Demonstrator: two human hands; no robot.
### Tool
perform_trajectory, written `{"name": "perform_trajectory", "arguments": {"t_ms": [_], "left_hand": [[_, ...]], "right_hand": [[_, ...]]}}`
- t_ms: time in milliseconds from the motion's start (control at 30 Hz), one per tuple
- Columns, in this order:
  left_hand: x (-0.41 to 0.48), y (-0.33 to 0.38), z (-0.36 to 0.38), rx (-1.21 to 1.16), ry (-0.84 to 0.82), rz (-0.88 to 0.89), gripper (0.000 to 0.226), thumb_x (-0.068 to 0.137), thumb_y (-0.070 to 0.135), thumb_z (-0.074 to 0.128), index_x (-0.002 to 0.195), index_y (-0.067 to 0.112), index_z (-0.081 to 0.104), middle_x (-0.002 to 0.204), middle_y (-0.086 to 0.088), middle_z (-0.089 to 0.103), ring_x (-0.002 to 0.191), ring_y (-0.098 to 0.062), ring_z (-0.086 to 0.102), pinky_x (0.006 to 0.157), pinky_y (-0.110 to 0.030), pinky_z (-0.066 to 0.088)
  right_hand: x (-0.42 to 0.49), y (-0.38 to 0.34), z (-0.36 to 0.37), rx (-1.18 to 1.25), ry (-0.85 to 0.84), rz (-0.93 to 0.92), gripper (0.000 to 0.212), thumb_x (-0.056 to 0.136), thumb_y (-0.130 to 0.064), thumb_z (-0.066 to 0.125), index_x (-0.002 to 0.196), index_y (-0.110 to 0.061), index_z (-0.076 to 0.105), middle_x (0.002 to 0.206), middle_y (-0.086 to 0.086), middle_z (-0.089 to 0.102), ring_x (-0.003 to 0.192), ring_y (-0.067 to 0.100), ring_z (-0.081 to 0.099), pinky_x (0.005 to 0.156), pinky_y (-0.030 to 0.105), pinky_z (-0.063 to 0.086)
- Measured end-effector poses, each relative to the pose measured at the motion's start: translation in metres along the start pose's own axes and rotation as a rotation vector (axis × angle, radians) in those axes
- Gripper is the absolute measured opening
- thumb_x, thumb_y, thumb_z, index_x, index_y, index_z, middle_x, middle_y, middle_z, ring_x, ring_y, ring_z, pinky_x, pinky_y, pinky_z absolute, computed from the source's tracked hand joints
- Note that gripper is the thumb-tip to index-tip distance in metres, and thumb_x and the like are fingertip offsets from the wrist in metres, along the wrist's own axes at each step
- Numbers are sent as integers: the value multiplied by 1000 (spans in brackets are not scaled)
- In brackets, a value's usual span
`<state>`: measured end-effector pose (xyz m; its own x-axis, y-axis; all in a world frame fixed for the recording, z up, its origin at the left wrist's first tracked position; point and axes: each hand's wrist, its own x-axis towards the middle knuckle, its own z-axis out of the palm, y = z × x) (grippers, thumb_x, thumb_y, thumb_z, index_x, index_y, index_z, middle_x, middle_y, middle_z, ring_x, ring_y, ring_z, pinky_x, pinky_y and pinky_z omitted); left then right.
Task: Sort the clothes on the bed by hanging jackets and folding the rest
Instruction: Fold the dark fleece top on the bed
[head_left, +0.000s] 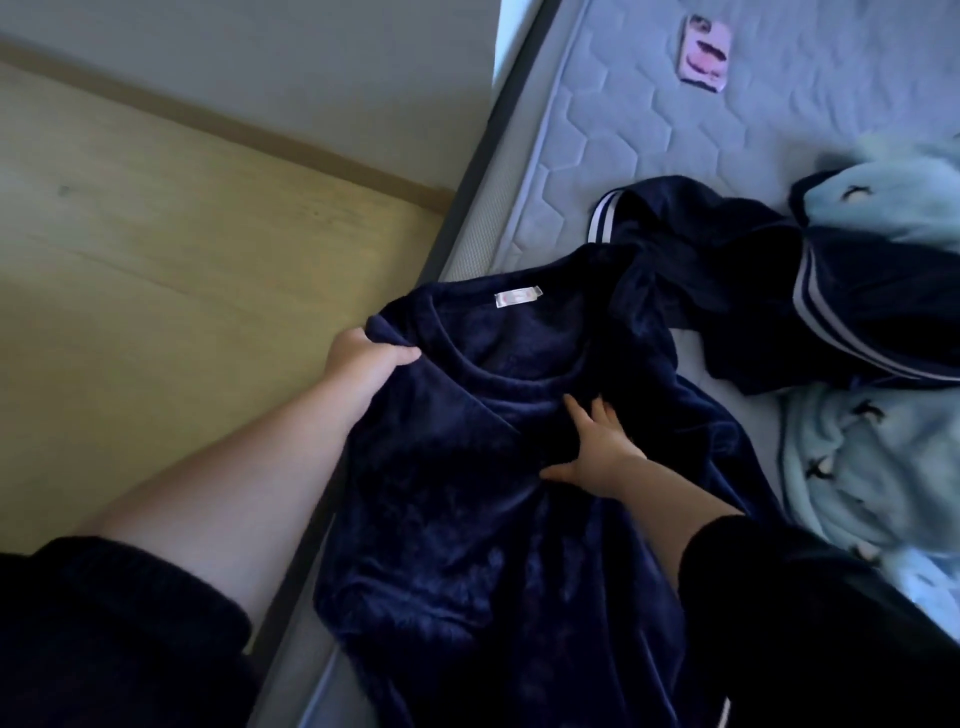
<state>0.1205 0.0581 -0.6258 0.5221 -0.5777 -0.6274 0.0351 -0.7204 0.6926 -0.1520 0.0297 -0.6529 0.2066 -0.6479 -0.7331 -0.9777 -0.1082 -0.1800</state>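
The left grip holds the navy fleece top at its shoulder, thumb on top of a bunch of cloth just beside the neckline. The right grip lies wide and flat with its fingers spread, pressing the chest of the same top just below the collar. The top lies along the edge of the bed, its white label beyond both grips. Beyond the right grip lies a crumpled navy striped garment, and to that grip's right a pale blue fleece. Left of the left grip is wooden floor.
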Motion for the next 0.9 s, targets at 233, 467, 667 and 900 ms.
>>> {"name": "perform_trajectory", "arguments": {"t_ms": [233, 467, 667, 900], "left_hand": [[-104, 27, -12, 285, -4, 359, 8, 76, 15, 67, 83, 14, 62, 83, -2, 65, 82, -26, 63, 75, -34, 53], [-191, 36, -30, 680, -202, 824, 11, 82, 7, 56, 78, 14, 48, 66, -7, 57, 66, -34, 57, 54, -39, 43], [-249, 43, -50, 964, -238, 1265, 20, 60, -11, 62, 71, 6, 58, 65, -7, 56, 58, -29, 57, 44, -29, 28], [-284, 16, -60, 916, -85, 1247, 28, 50, -23, 60, 66, 0, 54, 65, -15, 50, 46, -31, 48, 34, -33, 39]], "right_hand": [[-50, -5, -35, 239, 174, -49, 80, 89, -41, 63, 152, -18, 20, 158, 6, 20, 141, 24, 29, 114, 35, 29], [-162, -45, -68, 15, 571, -310, 99, 76, 2, 60, 153, -29, 5, 161, 7, 0, 143, 28, 14, 112, 39, 27], [-201, -72, -88, -675, 304, -615, 62, 83, -13, 61, 140, -25, 42, 161, 2, 1, 147, 26, -6, 117, 51, -2], [-198, -26, -105, -816, 299, -423, 27, 91, -16, 50, 117, -18, 55, 95, -1, 60, 110, 22, 53, 117, 54, -6]]}}
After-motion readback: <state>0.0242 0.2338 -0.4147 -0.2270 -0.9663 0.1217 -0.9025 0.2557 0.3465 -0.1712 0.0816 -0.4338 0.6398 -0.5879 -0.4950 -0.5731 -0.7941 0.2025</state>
